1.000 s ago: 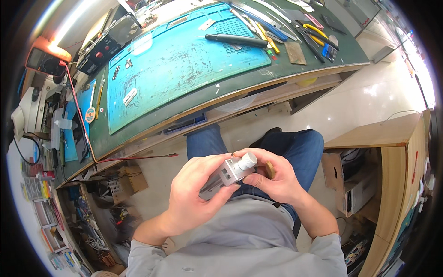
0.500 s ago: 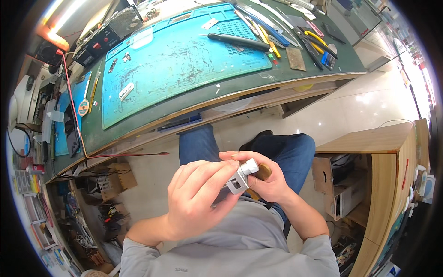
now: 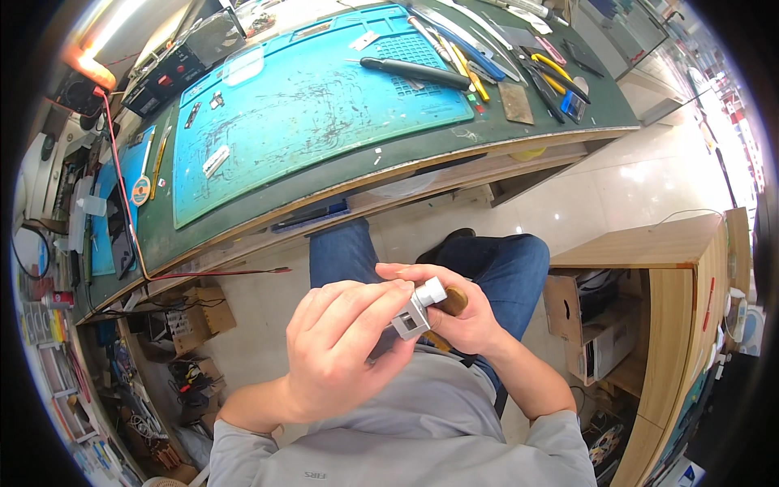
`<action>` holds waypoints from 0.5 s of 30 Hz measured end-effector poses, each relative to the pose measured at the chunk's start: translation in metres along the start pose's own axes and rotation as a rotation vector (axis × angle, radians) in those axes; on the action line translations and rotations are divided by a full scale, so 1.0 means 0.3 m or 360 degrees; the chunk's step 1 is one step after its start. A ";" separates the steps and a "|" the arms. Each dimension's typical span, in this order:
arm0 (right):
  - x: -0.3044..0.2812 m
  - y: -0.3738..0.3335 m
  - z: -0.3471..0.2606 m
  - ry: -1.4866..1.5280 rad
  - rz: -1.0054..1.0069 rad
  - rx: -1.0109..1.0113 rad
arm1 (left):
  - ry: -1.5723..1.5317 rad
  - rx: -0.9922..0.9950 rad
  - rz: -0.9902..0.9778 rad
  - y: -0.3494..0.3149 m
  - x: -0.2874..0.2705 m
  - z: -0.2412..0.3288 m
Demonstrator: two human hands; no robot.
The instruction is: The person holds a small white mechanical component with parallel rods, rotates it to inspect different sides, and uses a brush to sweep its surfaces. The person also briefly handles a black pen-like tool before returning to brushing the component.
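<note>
Above my lap, both hands are together around a small silver metal block with a square opening [image 3: 411, 321] and a round silver knob [image 3: 430, 292] at its upper end. My left hand [image 3: 337, 337] is closed on the block, its fingers over the top and its thumb below. My right hand [image 3: 471, 321] is curled on the far side, gripping a tool with a brown, rounded wooden-looking handle end [image 3: 455, 302]. The rest of that tool is hidden behind the block and fingers, so its kind cannot be made out.
Ahead stands a green-topped workbench [image 3: 268, 213] with a blue repair mat [image 3: 284, 122]. A black pen-like tool [image 3: 414, 71], yellow-handled pliers [image 3: 558, 75] and several tweezers lie on it. Red and black leads [image 3: 219, 274] hang off its front edge. A wooden cabinet [image 3: 641, 243] stands at right.
The view has shifted slightly, so the bench and hands sit a little further left. Both hands keep their hold, with hardly any visible change in the fingers.
</note>
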State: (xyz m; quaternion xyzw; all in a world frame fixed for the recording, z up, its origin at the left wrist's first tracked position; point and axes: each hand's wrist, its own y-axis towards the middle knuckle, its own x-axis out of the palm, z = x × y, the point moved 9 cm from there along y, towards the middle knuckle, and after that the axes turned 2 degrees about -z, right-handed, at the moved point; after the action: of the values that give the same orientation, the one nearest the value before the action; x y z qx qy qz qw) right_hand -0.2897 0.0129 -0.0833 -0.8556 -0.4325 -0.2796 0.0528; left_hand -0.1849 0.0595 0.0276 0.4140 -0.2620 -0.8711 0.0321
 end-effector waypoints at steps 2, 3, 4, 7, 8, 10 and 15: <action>-0.002 -0.001 0.002 0.0017 -0.0011 -0.0015 | 0.0009 0.0004 0.0000 0.001 0.001 0.001; -0.001 -0.001 0.003 0.0027 -0.0018 -0.0023 | 0.0016 0.0003 -0.0004 0.002 0.000 0.002; 0.000 -0.001 0.003 0.0051 -0.0020 -0.0028 | 0.0023 0.0001 -0.0008 0.003 -0.001 0.003; 0.002 -0.001 0.002 0.0086 -0.0021 -0.0035 | 0.0044 -0.0002 -0.0013 0.005 0.000 0.004; 0.003 0.000 -0.001 0.0071 -0.0020 -0.0033 | 0.0047 0.0002 -0.0014 0.005 0.000 0.005; 0.002 0.000 -0.003 0.0052 -0.0018 -0.0036 | 0.0050 0.0012 -0.0017 0.006 0.002 0.004; 0.001 0.000 -0.002 0.0039 -0.0018 -0.0024 | 0.0055 0.0004 -0.0024 0.008 0.004 0.003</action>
State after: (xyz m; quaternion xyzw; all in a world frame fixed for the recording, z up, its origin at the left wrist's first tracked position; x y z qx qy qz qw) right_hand -0.2900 0.0129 -0.0827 -0.8500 -0.4346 -0.2936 0.0501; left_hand -0.1868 0.0575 0.0285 0.4310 -0.2594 -0.8638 0.0294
